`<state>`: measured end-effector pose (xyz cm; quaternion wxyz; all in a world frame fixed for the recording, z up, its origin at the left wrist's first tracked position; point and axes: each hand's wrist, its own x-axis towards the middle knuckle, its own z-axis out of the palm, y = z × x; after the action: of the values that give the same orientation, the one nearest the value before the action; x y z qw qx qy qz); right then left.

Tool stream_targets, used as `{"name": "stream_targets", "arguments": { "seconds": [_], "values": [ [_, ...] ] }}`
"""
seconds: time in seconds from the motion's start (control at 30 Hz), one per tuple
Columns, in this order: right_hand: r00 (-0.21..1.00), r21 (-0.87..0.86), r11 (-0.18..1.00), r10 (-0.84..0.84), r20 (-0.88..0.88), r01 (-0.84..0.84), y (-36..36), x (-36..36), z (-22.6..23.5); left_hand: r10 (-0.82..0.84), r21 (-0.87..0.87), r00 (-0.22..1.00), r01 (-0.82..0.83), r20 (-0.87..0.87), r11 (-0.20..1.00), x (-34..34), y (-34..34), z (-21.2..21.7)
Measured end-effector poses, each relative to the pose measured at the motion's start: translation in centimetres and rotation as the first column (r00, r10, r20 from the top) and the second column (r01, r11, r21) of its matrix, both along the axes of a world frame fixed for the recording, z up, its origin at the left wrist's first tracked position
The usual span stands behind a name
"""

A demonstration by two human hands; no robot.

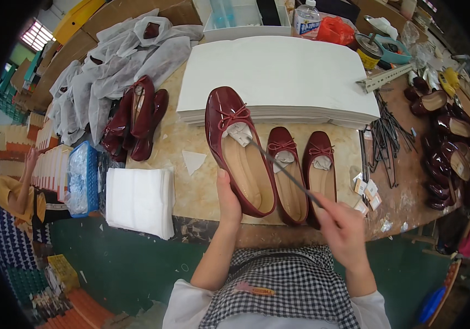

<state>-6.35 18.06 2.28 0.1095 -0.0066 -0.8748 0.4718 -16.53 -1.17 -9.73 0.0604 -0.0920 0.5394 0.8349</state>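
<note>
My left hand [229, 200] is closed around the heel and side of a burgundy patent ballet flat [247, 178], toe tilted up and away. A small bow sits on its vamp, and crumpled white paper [238, 133] fills the toe. My right hand [342, 226] grips a thin dark rod [289, 174]; its far tip meets the paper inside the shoe. On the table just to the right lie two matching flats, a middle one [289, 189] and a right one [321, 175], both with paper in their toes. My right fingers partly cover the right one.
A thick stack of white sheets [278, 71] lies behind the shoes. At left are a white tissue pile [139, 200], burgundy shoes [141, 112] and wrapped shoes [114, 71]. Black rods [388, 137] and more shoes [454, 148] lie right. A co-worker [15, 186] is far left.
</note>
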Motion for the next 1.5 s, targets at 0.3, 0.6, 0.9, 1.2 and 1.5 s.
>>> {"name": "stream_targets", "arguments": {
  "seconds": [0.3, 0.6, 0.9, 1.2, 1.5],
  "values": [
    [0.973, 0.055, 0.994, 0.079, 0.216, -0.093, -1.5, -4.7, -1.1, -0.091, -0.01, 0.986, 0.091, -0.137, 0.996, 0.6, 0.4, 0.1],
    [0.992, -0.051, 0.995, 0.09, 0.086, -0.086, -3.7, -5.0, -0.9, -0.164, -0.109, 0.966, 0.145, -0.199, 0.983, 1.5, -0.4, -0.8],
    [0.962, 0.273, 0.958, -0.017, -0.271, 0.094, -7.2, -5.2, -5.8, -0.006, -0.119, 0.999, 0.009, 0.033, 0.993, 3.9, 1.2, -3.6],
    [0.819, 0.655, 0.543, -0.533, -0.214, 0.525, 19.2, -2.6, -11.8, -0.209, -0.898, 0.895, -0.329, -0.395, 0.292, 0.4, -4.9, 1.4],
    [0.815, 0.647, 0.603, -0.577, -0.05, 0.466, 22.5, 0.5, -12.3, -0.448, -0.879, 0.891, 0.27, 0.074, 0.392, 1.4, 1.3, 0.1]
  ]
}}
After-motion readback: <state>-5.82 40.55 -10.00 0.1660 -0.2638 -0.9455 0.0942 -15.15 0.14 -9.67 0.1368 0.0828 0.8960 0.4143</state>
